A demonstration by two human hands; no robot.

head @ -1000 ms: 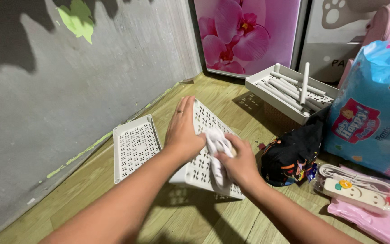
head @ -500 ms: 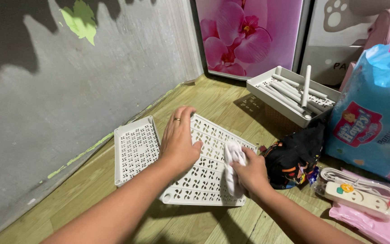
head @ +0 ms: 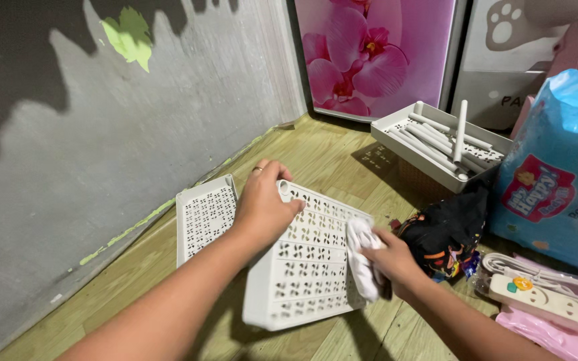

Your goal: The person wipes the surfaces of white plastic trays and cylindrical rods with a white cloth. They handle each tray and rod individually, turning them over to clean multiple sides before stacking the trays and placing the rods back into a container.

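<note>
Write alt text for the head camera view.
A left hand steadies a white perforated plastic tray on a wooden floor while the right hand presses a white cloth to its edge. Another tray lies beside a grey wall.

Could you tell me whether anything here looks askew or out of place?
One white tube stands upright, leaning, in the far tray while the others lie flat. The perforated tray under the left hand sits tilted, one edge raised; the right hand holds a white cloth.
</note>
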